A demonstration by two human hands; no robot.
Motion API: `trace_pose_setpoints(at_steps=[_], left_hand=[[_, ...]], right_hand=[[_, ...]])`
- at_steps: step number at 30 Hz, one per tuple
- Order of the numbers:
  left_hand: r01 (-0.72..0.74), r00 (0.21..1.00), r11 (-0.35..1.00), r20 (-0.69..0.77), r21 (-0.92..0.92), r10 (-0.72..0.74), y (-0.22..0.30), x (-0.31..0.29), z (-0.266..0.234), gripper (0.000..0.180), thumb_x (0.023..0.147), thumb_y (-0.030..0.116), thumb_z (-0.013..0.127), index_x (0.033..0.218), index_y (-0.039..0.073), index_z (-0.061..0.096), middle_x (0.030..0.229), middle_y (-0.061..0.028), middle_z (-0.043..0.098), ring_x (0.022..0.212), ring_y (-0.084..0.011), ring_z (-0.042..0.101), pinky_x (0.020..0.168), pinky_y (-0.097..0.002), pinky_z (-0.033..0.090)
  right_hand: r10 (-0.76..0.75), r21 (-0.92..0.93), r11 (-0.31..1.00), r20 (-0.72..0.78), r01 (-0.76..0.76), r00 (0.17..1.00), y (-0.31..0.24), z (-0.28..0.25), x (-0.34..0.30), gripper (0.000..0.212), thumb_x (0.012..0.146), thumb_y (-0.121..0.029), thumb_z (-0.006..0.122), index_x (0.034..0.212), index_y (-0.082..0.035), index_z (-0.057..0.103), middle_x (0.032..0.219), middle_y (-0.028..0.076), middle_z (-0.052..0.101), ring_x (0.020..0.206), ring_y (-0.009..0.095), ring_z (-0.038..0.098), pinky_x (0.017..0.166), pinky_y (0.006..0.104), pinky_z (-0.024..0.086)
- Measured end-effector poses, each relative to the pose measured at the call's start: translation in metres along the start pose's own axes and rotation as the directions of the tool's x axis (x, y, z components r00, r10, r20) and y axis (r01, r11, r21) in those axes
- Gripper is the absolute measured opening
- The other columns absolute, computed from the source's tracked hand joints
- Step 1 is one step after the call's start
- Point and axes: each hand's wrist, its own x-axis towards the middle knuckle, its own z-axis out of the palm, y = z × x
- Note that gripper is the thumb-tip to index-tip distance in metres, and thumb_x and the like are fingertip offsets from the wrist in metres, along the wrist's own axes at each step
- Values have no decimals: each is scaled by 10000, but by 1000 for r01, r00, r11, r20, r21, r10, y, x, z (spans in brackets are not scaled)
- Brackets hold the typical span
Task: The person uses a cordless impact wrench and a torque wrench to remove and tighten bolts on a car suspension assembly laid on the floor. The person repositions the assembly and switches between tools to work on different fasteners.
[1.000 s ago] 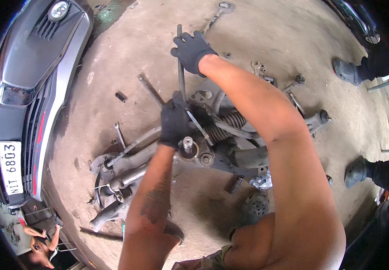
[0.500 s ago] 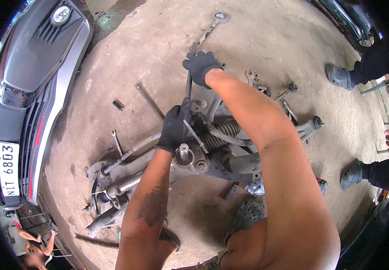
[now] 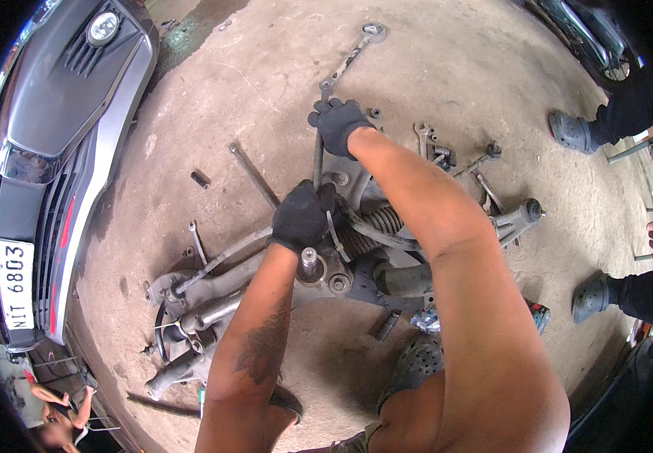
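Note:
Both my hands wear black gloves. My right hand (image 3: 340, 127) is closed round the upper part of a long metal rod (image 3: 318, 162), its fingers curled over the left side. Lower down, my left hand (image 3: 301, 216) is closed at the rod's near end, just above a greasy metal car subframe (image 3: 243, 275); the fingertips are partly hidden. A bar with a ringed end (image 3: 353, 59) lies beyond my right hand, in line with the rod; I cannot tell whether they are joined. Beside my left hand are a ribbed rubber boot (image 3: 372, 230) and an upright threaded stud (image 3: 309, 260).
A car's front bumper (image 3: 107, 128) stands at the left. On the concrete lie a socket (image 3: 199, 179), a long bar (image 3: 252, 175), a small wrench (image 3: 196, 240) and another wrench (image 3: 421, 139). At the right are a person's grey clogs (image 3: 572, 131).
My left hand has shifted slightly up and right, its fingers now more curled. My right hand has moved a little right and down, still round the rod.

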Motion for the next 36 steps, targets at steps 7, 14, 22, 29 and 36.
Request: trace_pose_setpoints(at_steps=[7, 14, 22, 29, 36], left_hand=[[29, 999, 1000, 33, 4, -29, 12, -8, -9, 286, 913, 160, 593, 1188, 84, 617, 999, -201, 613, 843, -421, 637, 736, -487, 518], [128, 982, 929, -90, -347, -169, 20, -15, -18, 397, 1033, 388, 490, 1142, 41, 651, 948, -232, 673, 907, -420, 662, 814, -480, 518], [442, 872, 724, 63, -530, -486, 17, -10, 0, 604, 1047, 553, 369, 1050, 46, 697, 972, -261, 693, 944, -467, 650, 849, -508, 500], [396, 898, 818, -12, -418, -441, 15, -9, 2, 524, 1056, 478, 418, 1124, 30, 683, 1071, -254, 696, 1023, -439, 659, 891, -479, 506], [327, 932, 893, -54, -308, -360, 15, -12, -3, 489, 1046, 464, 400, 1031, 77, 700, 990, -233, 699, 966, -445, 652, 827, -510, 504]], right_hand=[[-112, -126, 985, 25, 114, 993, 19, -13, -20, 435, 966, -439, 536, 1239, -115, 632, 1358, 128, 590, 1351, 322, 485, 1107, 528, 349], [-96, -205, 972, 109, 117, 989, 48, -48, -66, 582, 903, -595, 565, 1126, -65, 658, 1132, 161, 672, 1177, 324, 586, 1121, 524, 347], [-222, -203, 955, -3, 217, 975, 55, -85, -90, 793, 817, -792, 552, 1059, -48, 683, 1062, 172, 696, 1086, 356, 629, 1076, 512, 406], [-72, -98, 990, 280, 104, 957, 57, -96, -124, 813, 828, -818, 514, 898, -39, 740, 925, 214, 739, 912, 400, 711, 859, 473, 549], [40, 70, 994, 508, -88, 861, 45, -101, -167, 893, 870, -819, 413, 1055, -16, 757, 1117, 249, 715, 1067, 392, 690, 962, 459, 522]])
